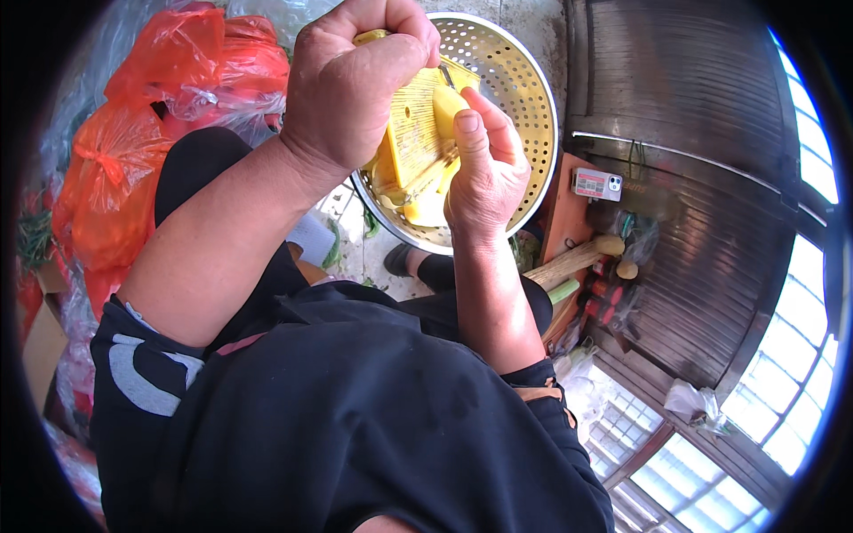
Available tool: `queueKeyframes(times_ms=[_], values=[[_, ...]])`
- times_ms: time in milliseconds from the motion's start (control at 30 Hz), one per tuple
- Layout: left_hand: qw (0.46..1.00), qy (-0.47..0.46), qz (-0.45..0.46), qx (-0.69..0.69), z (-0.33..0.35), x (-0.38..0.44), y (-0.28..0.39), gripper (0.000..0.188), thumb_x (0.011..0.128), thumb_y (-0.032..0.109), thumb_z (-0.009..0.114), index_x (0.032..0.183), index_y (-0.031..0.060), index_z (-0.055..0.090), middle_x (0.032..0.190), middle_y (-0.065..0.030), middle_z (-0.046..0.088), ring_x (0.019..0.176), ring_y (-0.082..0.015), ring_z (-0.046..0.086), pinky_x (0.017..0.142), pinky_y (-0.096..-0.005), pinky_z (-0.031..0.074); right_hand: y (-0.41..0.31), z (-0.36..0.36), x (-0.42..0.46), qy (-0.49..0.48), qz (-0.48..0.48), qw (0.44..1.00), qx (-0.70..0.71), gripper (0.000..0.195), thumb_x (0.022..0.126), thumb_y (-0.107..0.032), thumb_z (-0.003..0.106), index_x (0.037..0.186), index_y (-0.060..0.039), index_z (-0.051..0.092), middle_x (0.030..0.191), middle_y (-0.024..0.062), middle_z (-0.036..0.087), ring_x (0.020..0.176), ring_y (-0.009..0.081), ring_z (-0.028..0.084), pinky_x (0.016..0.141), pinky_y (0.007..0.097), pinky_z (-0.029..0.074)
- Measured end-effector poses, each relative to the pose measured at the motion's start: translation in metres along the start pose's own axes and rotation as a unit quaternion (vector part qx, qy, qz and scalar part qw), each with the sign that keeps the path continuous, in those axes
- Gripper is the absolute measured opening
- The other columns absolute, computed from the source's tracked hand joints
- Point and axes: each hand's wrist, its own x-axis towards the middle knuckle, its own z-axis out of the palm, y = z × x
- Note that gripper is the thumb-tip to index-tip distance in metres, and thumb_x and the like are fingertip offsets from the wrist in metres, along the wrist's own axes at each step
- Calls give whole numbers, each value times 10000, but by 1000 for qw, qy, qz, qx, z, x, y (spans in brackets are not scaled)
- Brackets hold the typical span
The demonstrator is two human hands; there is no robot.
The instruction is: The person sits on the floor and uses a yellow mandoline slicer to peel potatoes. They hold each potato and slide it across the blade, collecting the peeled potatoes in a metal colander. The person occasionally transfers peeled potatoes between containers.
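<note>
My left hand [353, 80] is closed around a small tool with a thin metal end [447, 76], most of it hidden by the fingers. A yellow piece shows at the top of that fist. In my right hand [490, 160], a pale yellow peeled vegetable, perhaps a potato [449, 110], is held between thumb and fingers, with the metal end close by its top. Beneath both hands lies a yellow ridged board [414, 133] with a small hole, tilted in a perforated metal colander [526, 100]. Several peeled yellow pieces [424, 212] lie in the colander below the board.
Orange-red plastic bags [116, 160] and clear plastic are heaped at the left. Green leaf scraps [371, 223] lie on the floor near a shoe [398, 260]. On the right, a phone [597, 184] rests on a wooden board [566, 206], near a wooden stick [566, 263] and a ribbed metal wall.
</note>
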Motion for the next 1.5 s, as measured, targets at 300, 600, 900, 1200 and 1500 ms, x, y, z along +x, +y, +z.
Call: queueKeyframes(times_ms=[300, 600, 900, 1200, 1500], values=[[994, -26, 1, -109, 2, 0, -9, 73, 849, 37, 546, 819, 40, 612, 877, -61, 652, 829, -130, 603, 811, -283, 495, 19, -18, 37, 93, 145, 985, 24, 283, 917, -87, 765, 1156, 45, 694, 1037, 106, 721, 897, 139, 670, 819, 259, 550], [994, -32, 6, -103, 5, 1, -3, 62, 849, 30, 549, 837, 38, 609, 882, -59, 646, 855, -141, 609, 817, -297, 505, 29, -27, 43, 133, 122, 979, -92, 193, 908, -135, 789, 953, 9, 668, 884, 65, 711, 763, 99, 636, 709, 242, 542], [999, 1, 2, -42, -3, 0, -4, 76, 844, 21, 541, 829, 38, 614, 885, -59, 656, 836, -141, 613, 816, -295, 505, -11, 5, 10, 11, -42, 997, -64, 163, 878, -119, 804, 946, 7, 727, 904, 51, 726, 788, 111, 638, 769, 251, 511], [995, -23, 6, -93, 2, 3, -9, 77, 850, 32, 549, 841, 38, 626, 880, -55, 656, 835, -131, 607, 800, -281, 498, 25, -25, 35, 95, 101, 990, -38, 162, 917, -99, 771, 992, 23, 696, 907, 77, 725, 762, 97, 650, 709, 230, 541], [997, -18, -2, -70, 4, 2, -6, 67, 863, 39, 563, 840, 38, 626, 862, -49, 657, 815, -130, 612, 780, -272, 502, 29, -30, 47, 136, 151, 971, -127, 142, 924, -112, 766, 938, 6, 688, 830, 38, 707, 706, 77, 614, 649, 231, 513]])
